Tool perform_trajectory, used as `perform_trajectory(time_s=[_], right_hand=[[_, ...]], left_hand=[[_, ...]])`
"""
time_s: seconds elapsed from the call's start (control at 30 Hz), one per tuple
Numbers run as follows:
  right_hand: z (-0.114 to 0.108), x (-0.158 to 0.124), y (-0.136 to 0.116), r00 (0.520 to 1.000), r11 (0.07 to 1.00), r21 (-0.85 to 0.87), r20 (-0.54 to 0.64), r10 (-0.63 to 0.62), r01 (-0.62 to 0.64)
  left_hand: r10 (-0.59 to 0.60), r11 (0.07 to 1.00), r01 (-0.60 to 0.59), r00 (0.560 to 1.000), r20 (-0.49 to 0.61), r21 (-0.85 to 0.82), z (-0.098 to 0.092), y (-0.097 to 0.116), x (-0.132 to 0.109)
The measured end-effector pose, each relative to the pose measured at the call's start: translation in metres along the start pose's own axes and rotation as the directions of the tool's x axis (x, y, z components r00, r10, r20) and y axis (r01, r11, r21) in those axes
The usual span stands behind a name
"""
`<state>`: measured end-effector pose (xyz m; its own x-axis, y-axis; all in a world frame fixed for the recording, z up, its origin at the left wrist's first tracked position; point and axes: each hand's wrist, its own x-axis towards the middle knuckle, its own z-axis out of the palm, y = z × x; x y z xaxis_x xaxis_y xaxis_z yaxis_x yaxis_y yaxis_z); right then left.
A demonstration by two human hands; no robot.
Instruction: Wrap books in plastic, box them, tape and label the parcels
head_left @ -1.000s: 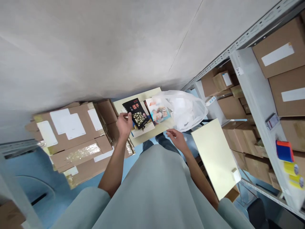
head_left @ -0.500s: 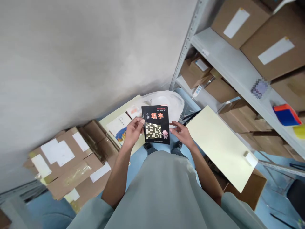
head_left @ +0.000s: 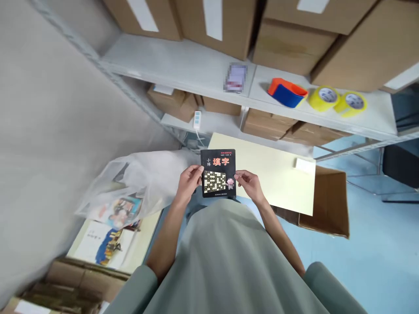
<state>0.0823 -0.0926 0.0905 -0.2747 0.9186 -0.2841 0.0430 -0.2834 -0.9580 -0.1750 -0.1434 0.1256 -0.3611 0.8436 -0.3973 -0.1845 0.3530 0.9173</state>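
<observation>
1. Currently one black book in play, held by two hands, one on each side edge.
2. Left hand: curled closed around the book's left edge, thumb on the front cover, fingers behind.
3. Right hand: half closed, pinching the right edge low down with thumb and fingertips.
4. Book position: in the air in front of the person's torso, its top overlapping the near edge of one cream board in view.
5. Orientation: front cover faces the camera, red title at the top, crossword grid below. Long axis runs away from the body toward the shelf. Upright to the viewer, barely tilted.
6. Shelf count: two yellow tape rolls side by side, one red-and-blue item just left of them, several cardboard cartons above and below.
7. Floor level: one open cardboard box under the board's right end, one clear plastic bag left of the book, with printed books in and beside it.
</observation>
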Motion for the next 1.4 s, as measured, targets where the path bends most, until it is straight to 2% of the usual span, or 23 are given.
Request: perform_trajectory(time_s=[0.07,0.17,0.3,0.37,0.43,0.5,0.57,0.63,0.7,0.8,0.93,1.0,1.07,1.13,1.2,1.3,1.33,1.4], right_hand=[[-0.026,0.003,0.005,0.998,0.999,0.031,-0.065,0.018,-0.016],[-0.055,0.006,0.01,0.992,0.998,0.064,-0.12,0.027,-0.019],[-0.079,0.012,0.014,0.992,0.999,0.034,-0.128,0.012,-0.007],[-0.083,0.015,0.013,0.988,0.999,-0.053,-0.156,-0.012,0.003],[-0.08,0.016,0.01,0.969,0.974,-0.225,-0.235,-0.076,0.021],[-0.07,0.014,0.004,0.948,0.913,-0.407,-0.274,-0.164,0.04],[-0.054,0.011,-0.004,0.954,0.841,-0.538,-0.214,-0.21,0.064],[-0.036,0.007,-0.012,0.972,0.757,-0.649,-0.122,-0.201,0.075],[-0.019,0.005,-0.019,0.982,0.646,-0.761,-0.081,-0.174,0.052],[-0.003,0.006,-0.025,0.986,0.527,-0.849,-0.065,-0.153,0.026],[0.0,0.012,-0.023,0.978,0.505,-0.862,-0.065,-0.2,0.046],[-0.006,0.019,-0.018,0.974,0.567,-0.822,-0.087,-0.211,0.049],[-0.017,0.027,-0.013,0.971,0.711,-0.699,-0.107,-0.212,0.078],[-0.028,0.035,-0.008,0.975,0.885,-0.451,-0.116,-0.189,0.118],[-0.039,0.041,-0.004,0.984,0.981,-0.157,-0.118,-0.134,0.114],[-0.052,0.043,-0.002,0.99,0.992,0.119,-0.14,-0.024,0.041],[-0.056,0.043,-0.002,0.989,0.986,0.166,-0.149,0.01,0.015],[-0.061,0.042,-0.004,0.984,0.973,0.227,-0.162,0.068,-0.03]], left_hand=[[-0.025,0.999,0.024,0.999,0.036,0.023,0.031,0.006,0.008],[-0.058,0.997,0.054,0.994,0.092,0.046,0.061,0.013,0.015],[-0.063,0.991,0.049,0.992,0.108,0.127,0.081,0.017,0.022],[-0.052,0.986,0.034,0.993,0.104,0.164,0.086,0.015,0.025],[-0.023,0.98,0.004,0.995,0.096,0.197,0.092,0.012,0.028],[0.015,0.969,-0.032,0.997,0.071,0.246,0.098,0.009,0.03],[0.043,0.95,-0.054,0.998,0.044,0.306,0.106,0.005,0.032],[0.075,0.923,-0.083,0.997,0.036,0.376,0.115,0.003,0.033],[0.131,0.879,-0.132,0.991,0.033,0.458,0.123,0.002,0.033],[0.201,0.8,-0.18,0.979,0.026,0.572,0.131,0.004,0.031],[0.238,0.763,-0.191,0.971,0.007,0.618,0.135,0.005,0.028],[0.225,0.815,-0.205,0.974,0.03,0.543,0.134,0.003,0.028],[0.174,0.893,-0.196,0.981,0.089,0.404,0.131,-0.001,0.031],[0.145,0.939,-0.176,0.981,0.125,0.294,0.124,-0.006,0.036],[0.169,0.944,-0.183,0.983,0.072,0.275,0.113,-0.01,0.043],[0.181,0.941,-0.154,0.981,-0.064,0.302,0.095,-0.016,0.05],[0.147,0.95,-0.118,0.986,-0.08,0.288,0.09,-0.017,0.051],[0.027,0.976,-0.02,0.999,-0.029,0.219,0.084,-0.019,0.052]])
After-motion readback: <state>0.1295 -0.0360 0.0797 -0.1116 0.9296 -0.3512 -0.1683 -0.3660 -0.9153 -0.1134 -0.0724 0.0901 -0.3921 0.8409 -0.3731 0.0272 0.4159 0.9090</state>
